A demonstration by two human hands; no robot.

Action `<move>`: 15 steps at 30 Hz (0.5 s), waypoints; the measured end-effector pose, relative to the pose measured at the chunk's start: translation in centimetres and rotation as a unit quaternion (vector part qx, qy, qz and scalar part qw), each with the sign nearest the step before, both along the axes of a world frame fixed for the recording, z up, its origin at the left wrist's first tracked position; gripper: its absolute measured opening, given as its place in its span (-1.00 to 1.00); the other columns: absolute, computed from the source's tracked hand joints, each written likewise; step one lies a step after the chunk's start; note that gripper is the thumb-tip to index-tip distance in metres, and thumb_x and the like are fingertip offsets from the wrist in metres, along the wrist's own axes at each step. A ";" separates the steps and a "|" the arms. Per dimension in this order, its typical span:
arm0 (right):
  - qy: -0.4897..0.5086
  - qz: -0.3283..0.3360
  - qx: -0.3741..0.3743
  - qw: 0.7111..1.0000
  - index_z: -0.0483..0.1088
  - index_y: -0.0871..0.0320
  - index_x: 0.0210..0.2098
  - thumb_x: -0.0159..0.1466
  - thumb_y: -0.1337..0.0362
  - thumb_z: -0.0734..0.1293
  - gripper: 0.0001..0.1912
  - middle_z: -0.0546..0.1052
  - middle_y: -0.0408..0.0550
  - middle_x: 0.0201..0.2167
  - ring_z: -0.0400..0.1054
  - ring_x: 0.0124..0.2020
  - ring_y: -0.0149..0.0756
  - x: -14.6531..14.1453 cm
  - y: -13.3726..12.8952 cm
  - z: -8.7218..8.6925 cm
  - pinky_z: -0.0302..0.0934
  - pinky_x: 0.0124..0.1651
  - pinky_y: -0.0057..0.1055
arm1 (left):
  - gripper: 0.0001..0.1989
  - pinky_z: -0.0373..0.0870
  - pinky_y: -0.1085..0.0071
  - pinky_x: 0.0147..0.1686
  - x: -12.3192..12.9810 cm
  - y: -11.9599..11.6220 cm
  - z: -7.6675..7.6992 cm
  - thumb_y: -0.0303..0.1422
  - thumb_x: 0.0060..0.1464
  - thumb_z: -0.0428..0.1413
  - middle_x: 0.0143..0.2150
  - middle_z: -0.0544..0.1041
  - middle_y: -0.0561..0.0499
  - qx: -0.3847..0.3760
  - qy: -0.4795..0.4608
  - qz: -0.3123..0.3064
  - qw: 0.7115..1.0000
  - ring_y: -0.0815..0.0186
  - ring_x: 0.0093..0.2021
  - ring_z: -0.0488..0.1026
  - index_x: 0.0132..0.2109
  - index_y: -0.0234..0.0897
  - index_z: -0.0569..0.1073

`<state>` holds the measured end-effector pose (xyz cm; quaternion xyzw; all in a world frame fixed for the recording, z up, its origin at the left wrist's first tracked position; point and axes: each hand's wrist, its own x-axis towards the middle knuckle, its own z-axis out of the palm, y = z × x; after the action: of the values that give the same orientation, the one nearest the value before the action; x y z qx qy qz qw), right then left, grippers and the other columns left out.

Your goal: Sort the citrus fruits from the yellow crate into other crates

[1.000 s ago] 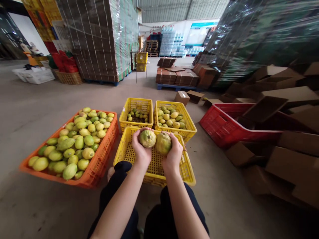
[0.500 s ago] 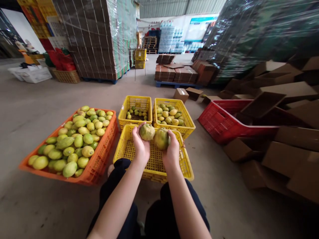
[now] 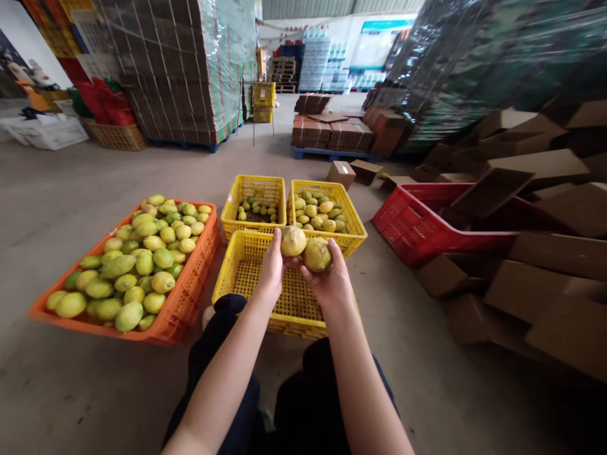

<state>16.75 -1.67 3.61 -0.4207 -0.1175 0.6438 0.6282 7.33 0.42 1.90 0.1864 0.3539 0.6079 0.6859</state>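
My left hand (image 3: 274, 265) is closed around a pale yellow-green lemon (image 3: 293, 241). Beside it my right hand (image 3: 333, 278) grips a second, blotchy lemon (image 3: 317, 254). The two fruits are close together, and I cannot tell if they touch. Both are held above the near yellow crate (image 3: 241, 265), whose slatted floor shows bare. Behind it stand a yellow crate with several small greenish lemons (image 3: 257, 208) at the back left and another with larger lemons (image 3: 322, 212) at the back right. To the left, an orange crate (image 3: 190, 303) is heaped with green and yellow lemons (image 3: 147, 253).
At right stands a red crate (image 3: 403, 221) with a carton in it, amid a heap of cardboard boxes (image 3: 545, 284). Flattened cartons (image 3: 332, 133) lie on a blue pallet further back. Wrapped stacks (image 3: 161, 69) rise on both sides.
Both hands have shifted a little to the right with their lemons, and the lemons have been turned. The right hand's lemon is now lower and nearer the palm. The whole view has tilted slightly down.
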 end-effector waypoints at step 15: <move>0.050 0.027 0.037 0.998 0.44 0.15 -0.32 0.13 -0.08 0.36 -0.60 0.54 -0.04 -0.45 0.38 -0.50 -0.37 1.1 0.6 -1.6 0.29 -0.54 -0.50 | -0.49 0.41 0.61 -0.55 -1.1 0.1 1.5 -0.03 0.19 0.09 -0.42 0.52 -0.12 -0.134 -0.128 -0.061 0.981 0.41 -0.48 0.45 -0.04 -0.47 0.50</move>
<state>17.81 -1.07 2.05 -0.3610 -0.1214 0.6761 0.6308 6.26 0.48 3.44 0.0345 0.3292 0.5310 0.7801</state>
